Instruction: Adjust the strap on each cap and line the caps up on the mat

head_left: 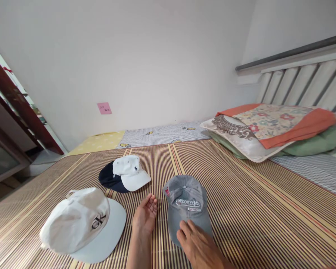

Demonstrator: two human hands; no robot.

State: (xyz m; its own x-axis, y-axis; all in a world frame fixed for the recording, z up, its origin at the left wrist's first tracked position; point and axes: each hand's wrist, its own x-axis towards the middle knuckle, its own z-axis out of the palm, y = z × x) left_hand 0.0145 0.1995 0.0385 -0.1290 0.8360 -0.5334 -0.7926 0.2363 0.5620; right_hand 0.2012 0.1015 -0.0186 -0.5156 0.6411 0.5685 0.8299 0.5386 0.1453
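Note:
A grey baseball cap (184,194) with white lettering lies on the bamboo mat, its brim toward me. My right hand (198,243) is closed on that brim, fingers bent over its upper side; whatever is under the brim is hidden. To the left of the grey cap, my left hand (146,213) rests apart from it, palm turned up and inward, fingers loosely bent, holding nothing. Further left sits a large cream cap (75,220) with a dark "CK" mark and pale brim. Behind it, a white cap (131,172) partly covers a navy cap (112,179).
The striped bamboo mat (240,209) covers the bed. Cushions with a floral, orange-edged cover (285,119) are piled at the back right, below a white radiator (305,86). A pink note (104,108) is on the wall. A dark cabinet (5,149) stands at far left.

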